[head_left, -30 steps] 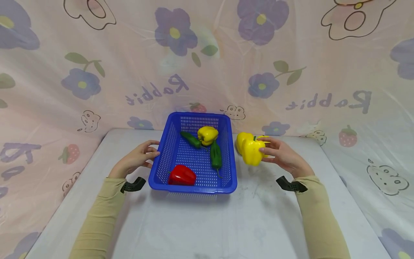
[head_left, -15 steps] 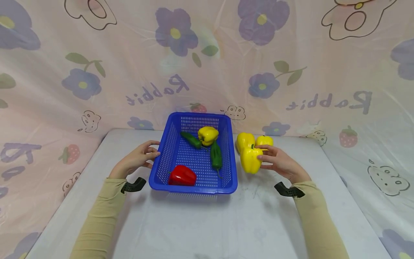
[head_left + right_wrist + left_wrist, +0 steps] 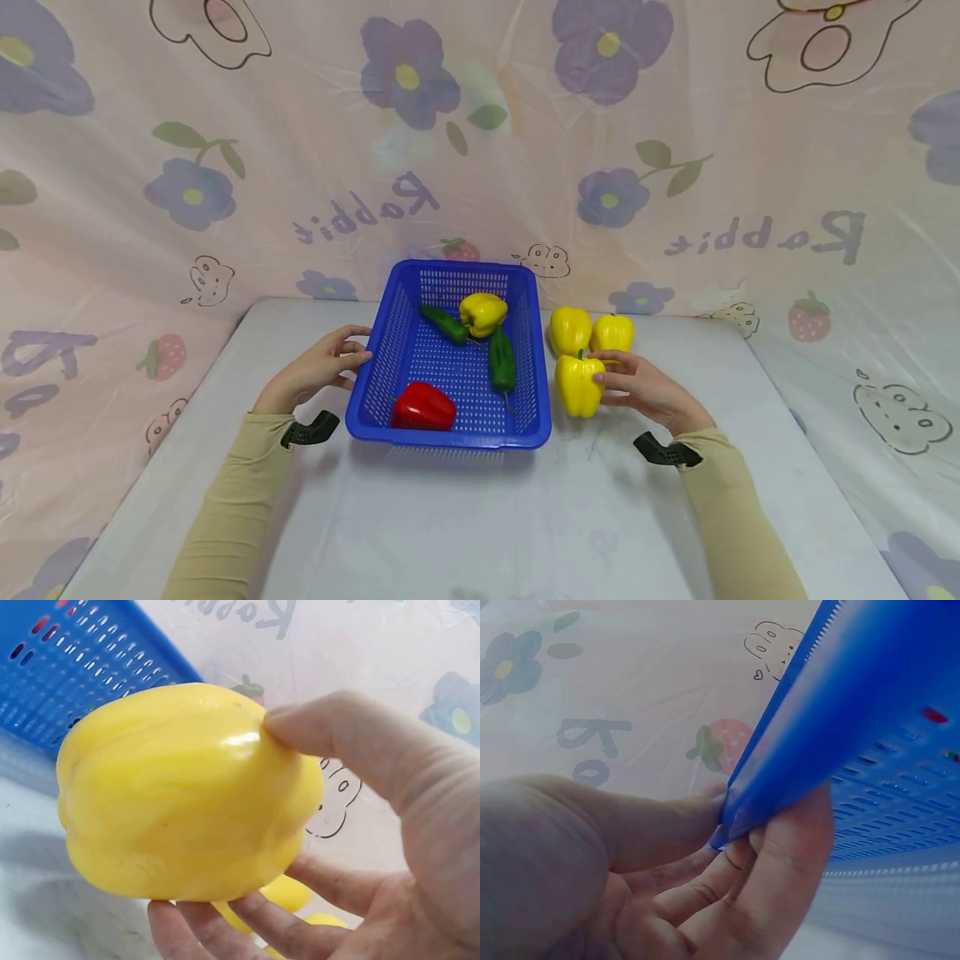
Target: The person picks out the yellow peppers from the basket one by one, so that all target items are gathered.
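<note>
My left hand (image 3: 318, 367) pinches the left rim of a blue plastic basket (image 3: 448, 440) between thumb and fingers, plainly seen in the left wrist view. Inside the basket lie a red bell pepper (image 3: 423, 407), a yellow bell pepper (image 3: 483, 313) and two long green peppers (image 3: 501, 360). To the right of the basket, my right hand (image 3: 652, 390) grips another yellow bell pepper (image 3: 187, 795), thumb on one side and fingers on the other. Its stem points up in the head view. Whether its base touches the table cannot be told.
Two more yellow bell peppers (image 3: 570, 332) stand on the white table (image 3: 480, 525) behind the held one, close to the basket's right wall. A patterned curtain (image 3: 480, 150) hangs along the table's back edge.
My right hand has brought the yellow bell pepper toward the front and slightly left, away from the two others, which now show more fully. The left hand and basket have stayed put.
</note>
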Motion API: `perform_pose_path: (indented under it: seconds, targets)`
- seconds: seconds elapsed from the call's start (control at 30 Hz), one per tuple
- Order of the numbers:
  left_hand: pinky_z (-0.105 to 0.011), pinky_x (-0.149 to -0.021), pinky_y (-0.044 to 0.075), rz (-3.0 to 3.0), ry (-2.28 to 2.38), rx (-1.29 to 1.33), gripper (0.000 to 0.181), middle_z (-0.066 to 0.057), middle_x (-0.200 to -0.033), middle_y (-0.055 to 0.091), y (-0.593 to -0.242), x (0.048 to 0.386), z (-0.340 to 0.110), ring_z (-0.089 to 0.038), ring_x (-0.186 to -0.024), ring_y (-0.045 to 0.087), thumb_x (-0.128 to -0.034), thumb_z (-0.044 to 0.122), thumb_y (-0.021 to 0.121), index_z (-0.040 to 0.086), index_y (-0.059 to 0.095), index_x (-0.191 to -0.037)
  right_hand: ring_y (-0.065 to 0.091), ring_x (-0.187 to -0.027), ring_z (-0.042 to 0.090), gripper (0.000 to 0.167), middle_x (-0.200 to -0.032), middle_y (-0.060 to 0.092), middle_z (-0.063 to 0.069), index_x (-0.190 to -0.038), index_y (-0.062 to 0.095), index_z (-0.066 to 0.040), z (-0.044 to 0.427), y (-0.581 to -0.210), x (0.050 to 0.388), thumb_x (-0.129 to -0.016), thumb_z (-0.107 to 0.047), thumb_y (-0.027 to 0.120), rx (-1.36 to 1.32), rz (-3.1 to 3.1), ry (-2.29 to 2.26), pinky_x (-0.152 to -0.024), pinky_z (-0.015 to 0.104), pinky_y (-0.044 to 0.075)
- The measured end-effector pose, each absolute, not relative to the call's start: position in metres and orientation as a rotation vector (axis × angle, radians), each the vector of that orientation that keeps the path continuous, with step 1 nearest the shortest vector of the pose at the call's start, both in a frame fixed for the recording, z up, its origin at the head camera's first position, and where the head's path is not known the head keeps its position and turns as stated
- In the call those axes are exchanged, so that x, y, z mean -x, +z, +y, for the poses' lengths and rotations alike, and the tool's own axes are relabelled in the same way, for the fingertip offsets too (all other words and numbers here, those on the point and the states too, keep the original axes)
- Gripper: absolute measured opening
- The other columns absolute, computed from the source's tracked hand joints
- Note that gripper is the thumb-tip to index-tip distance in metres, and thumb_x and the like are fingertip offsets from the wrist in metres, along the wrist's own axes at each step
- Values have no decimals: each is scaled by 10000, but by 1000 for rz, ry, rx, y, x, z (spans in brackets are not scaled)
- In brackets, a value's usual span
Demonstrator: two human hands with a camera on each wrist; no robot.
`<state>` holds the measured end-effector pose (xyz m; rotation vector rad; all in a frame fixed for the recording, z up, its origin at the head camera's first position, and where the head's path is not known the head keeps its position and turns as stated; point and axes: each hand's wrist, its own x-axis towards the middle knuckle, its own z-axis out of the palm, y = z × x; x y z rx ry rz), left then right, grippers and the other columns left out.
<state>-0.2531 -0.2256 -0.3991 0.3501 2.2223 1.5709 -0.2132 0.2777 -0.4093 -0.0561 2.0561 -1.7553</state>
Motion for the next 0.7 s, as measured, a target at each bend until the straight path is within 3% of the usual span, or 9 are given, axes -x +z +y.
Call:
perform_pose_path:
  seconds: [0.7]
  targets:
    - [-411, -717, 571, 2217, 1588, -357, 548, -223, -1083, 529, -397, 251, -225, -283, -898, 591, -991, 145, 532, 11, 266, -1452, 558, -1092, 307, 659, -1295, 513, 183, -1433, 305, 29, 278, -430, 215, -930, -232, 642, -29, 2009, -1735, -962, 500, 449]
